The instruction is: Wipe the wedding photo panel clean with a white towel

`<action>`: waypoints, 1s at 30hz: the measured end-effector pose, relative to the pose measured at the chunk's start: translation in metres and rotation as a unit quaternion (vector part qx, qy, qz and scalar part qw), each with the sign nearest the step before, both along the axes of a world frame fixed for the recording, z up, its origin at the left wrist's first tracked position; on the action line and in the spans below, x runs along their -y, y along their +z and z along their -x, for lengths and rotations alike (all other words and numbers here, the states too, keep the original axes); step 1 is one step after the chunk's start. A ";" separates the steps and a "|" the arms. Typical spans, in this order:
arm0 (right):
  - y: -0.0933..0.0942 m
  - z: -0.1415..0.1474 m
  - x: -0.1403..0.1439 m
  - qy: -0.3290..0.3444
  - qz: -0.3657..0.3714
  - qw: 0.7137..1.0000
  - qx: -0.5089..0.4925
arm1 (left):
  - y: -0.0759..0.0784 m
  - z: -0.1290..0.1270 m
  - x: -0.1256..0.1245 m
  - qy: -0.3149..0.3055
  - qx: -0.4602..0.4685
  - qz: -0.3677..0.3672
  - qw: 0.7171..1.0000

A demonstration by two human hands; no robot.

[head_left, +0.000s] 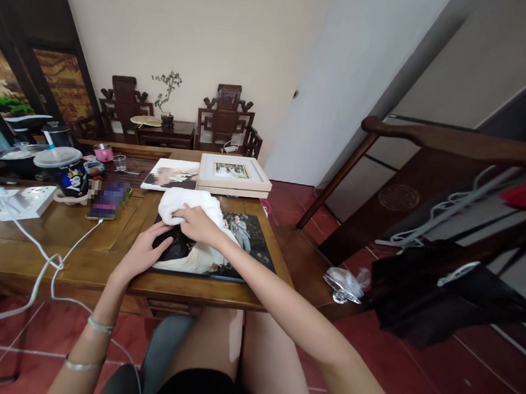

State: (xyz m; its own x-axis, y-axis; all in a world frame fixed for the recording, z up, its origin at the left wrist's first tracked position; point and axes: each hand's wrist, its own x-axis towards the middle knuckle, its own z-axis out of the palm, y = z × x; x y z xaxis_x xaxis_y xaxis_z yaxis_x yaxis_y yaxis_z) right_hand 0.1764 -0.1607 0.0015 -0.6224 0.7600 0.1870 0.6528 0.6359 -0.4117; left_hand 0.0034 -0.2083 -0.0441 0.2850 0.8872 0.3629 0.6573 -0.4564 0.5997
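Observation:
A large dark photo print (245,247) lies flat near the front right corner of the wooden table (80,255). My right hand (196,223) presses a white cloth (189,203) onto the upper left part of the print. My left hand (143,249) lies flat on the print's left edge, fingers spread, holding nothing. Behind the print sit a light-framed picture (232,173) and another unframed print (170,174).
A phone (108,202) with a white cable, a white power strip (23,201), a decorated cup (67,172), a small glass (119,162) and a pink pot (103,151) crowd the table's left. A wooden armchair (409,196) with dark cloth stands at right. Carved chairs line the back wall.

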 end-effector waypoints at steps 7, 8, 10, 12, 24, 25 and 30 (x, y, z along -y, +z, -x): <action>-0.015 -0.060 0.007 -0.048 -0.009 0.999 -0.005 | 0.000 0.000 0.001 -0.022 0.016 0.001 1.000; -0.017 -0.072 0.007 -0.061 -0.014 0.998 -0.004 | 0.000 0.000 0.001 -0.022 0.018 0.000 1.000; -0.021 -0.094 0.008 -0.095 -0.024 0.995 0.006 | 0.000 0.000 0.001 -0.021 0.019 -0.003 1.000; -0.024 -0.111 0.013 -0.127 -0.035 0.991 0.018 | 0.000 0.000 0.000 -0.016 0.018 -0.005 1.000; -0.020 -0.111 0.143 -0.028 -0.018 0.998 0.053 | 0.000 -0.001 0.000 -0.012 0.006 -0.013 1.000; -0.016 -0.112 0.147 0.003 -0.013 0.998 0.055 | 0.000 -0.001 0.000 -0.013 0.006 -0.013 1.000; -0.008 -0.124 0.127 0.086 -0.013 0.995 0.053 | 0.001 0.000 0.000 -0.014 0.006 -0.008 1.000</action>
